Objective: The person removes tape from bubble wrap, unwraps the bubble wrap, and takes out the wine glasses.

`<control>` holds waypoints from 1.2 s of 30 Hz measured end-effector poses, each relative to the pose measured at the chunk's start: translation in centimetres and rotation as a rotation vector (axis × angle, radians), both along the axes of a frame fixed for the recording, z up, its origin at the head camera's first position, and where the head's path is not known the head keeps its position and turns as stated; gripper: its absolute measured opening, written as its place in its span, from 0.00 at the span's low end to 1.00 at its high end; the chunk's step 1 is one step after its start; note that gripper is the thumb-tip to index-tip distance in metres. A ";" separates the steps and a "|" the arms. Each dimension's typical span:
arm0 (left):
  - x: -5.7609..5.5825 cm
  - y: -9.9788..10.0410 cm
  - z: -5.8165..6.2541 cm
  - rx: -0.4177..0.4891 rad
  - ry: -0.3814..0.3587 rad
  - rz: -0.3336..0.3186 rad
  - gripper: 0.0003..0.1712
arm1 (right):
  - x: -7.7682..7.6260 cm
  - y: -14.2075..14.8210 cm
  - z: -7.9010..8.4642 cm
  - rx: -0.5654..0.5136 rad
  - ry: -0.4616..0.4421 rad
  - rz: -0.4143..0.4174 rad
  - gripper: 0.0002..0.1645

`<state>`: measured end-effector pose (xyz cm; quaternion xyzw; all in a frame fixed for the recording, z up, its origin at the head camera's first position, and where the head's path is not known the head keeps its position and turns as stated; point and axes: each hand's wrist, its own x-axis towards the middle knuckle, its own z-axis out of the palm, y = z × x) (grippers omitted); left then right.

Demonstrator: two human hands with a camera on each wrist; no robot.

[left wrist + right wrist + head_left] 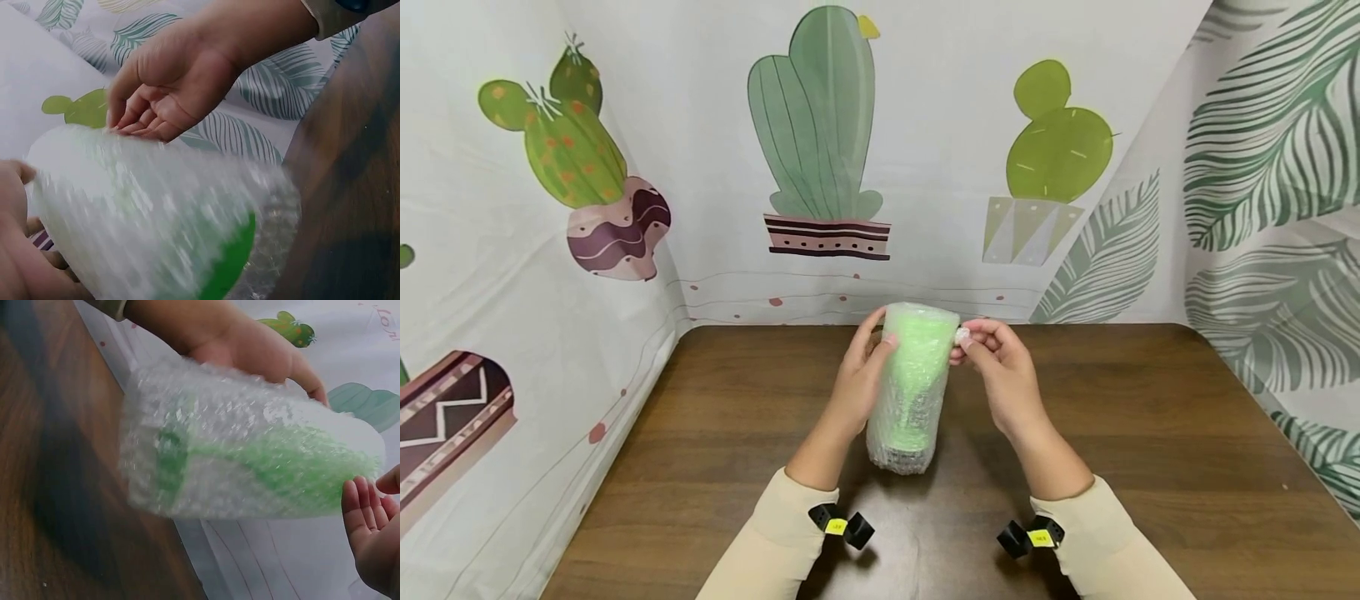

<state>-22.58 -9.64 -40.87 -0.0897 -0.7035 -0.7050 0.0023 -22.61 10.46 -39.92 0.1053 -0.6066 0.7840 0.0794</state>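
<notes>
A green goblet (pixel 294 462) stands out through the bubble wrap (pixel 887 417) around it; its stem and foot are visible in the right wrist view. My left hand (pixel 856 375) grips the upper left side of this bundle, thumb on the front. The bundle is tilted slightly, wide end up, over the table. At its upper right edge, my right hand (pixel 1006 367) pinches a small whitish crumpled bit (pixel 962 335) between thumb and fingers. Whether that bit is wrap or tape I cannot tell. Motion blurs the wrap in both wrist views.
A brown wooden table (pixel 737 400) lies beneath both arms. Behind it and along the sides hangs a white cloth (pixel 940 167) printed with cacti and leaves. Each wrist carries a black strap with a small camera.
</notes>
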 end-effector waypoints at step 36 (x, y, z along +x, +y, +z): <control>0.3 -0.6 0.4 0.207 -0.109 -0.212 0.32 | 0.9 -0.5 -0.9 0.275 0.355 -0.180 0.08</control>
